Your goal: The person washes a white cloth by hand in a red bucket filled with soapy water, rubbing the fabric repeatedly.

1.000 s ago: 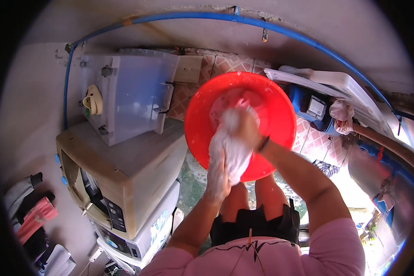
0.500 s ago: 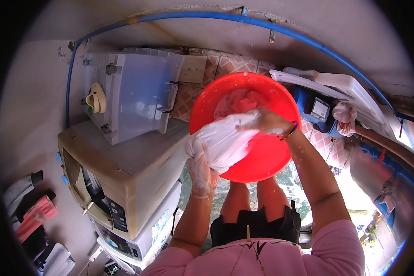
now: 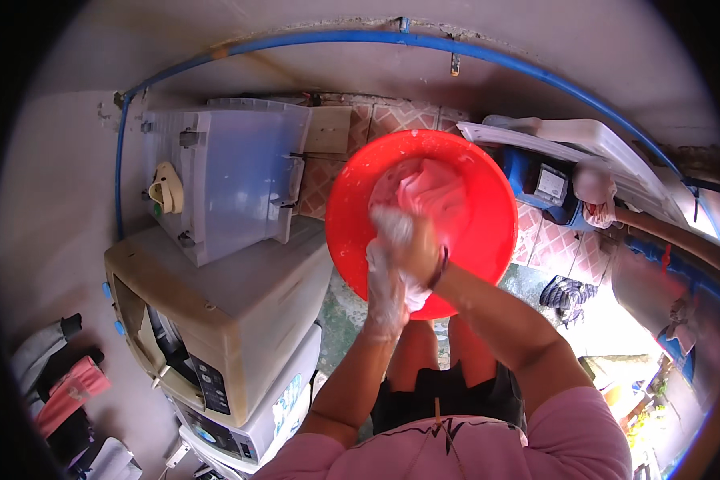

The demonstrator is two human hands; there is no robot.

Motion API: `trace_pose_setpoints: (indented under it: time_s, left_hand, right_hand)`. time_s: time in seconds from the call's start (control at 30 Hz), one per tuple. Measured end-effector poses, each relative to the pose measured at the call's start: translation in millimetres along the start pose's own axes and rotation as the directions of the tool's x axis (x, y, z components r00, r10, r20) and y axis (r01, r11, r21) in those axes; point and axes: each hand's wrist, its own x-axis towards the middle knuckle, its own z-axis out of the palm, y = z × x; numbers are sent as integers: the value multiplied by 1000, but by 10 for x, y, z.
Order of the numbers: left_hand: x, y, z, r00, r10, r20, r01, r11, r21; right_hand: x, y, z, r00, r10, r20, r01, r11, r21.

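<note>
Over the red basin (image 3: 488,264) my two hands are pressed close together around a white cloth (image 3: 415,296). My left hand (image 3: 384,292), wet with suds, is closed on the bunched cloth from below. My right hand (image 3: 418,248) lies over it, its fingers wrapped round the cloth and blurred by motion. Most of the cloth is hidden by the hands. In the far part of the basin, pink cloth (image 3: 432,188) lies in a soapy heap.
Left of the basin stands a beige machine (image 3: 272,264) with a translucent plastic box (image 3: 248,172) behind it. Dark clothes and a pink one (image 3: 72,392) are at the far left. Toward the right are a blue container (image 3: 528,176), white plastic panels (image 3: 592,140) and a dark striped cloth (image 3: 568,294).
My right hand has moved left and nearer, down onto my left hand. The white cloth, spread between them before, is now bunched up. My left hand has shifted slightly right.
</note>
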Motion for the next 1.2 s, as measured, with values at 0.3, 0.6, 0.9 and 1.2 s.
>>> trace_pose_setpoints:
  time_s: [0.3, 0.6, 0.9, 1.2]
  left_hand:
    - [-124, -73, -134, 964, -184, 192, 221, 955, -196]
    - [80, -218, -385, 948, -163, 275, 142, 985, 92]
    - [112, -22, -327, 808, -403, 430, 558, 756, -341]
    - [110, 474, -445, 992, -94, 88, 85, 992, 95]
  right_hand:
    - [48, 83, -154, 968, 206, 145, -210, 978, 14]
    - [79, 235, -182, 967, 223, 120, -229, 972, 45]
    - [-202, 215, -15, 959, -245, 142, 249, 969, -5]
    - [374, 151, -751, 869, 448, 213, -471, 879, 76]
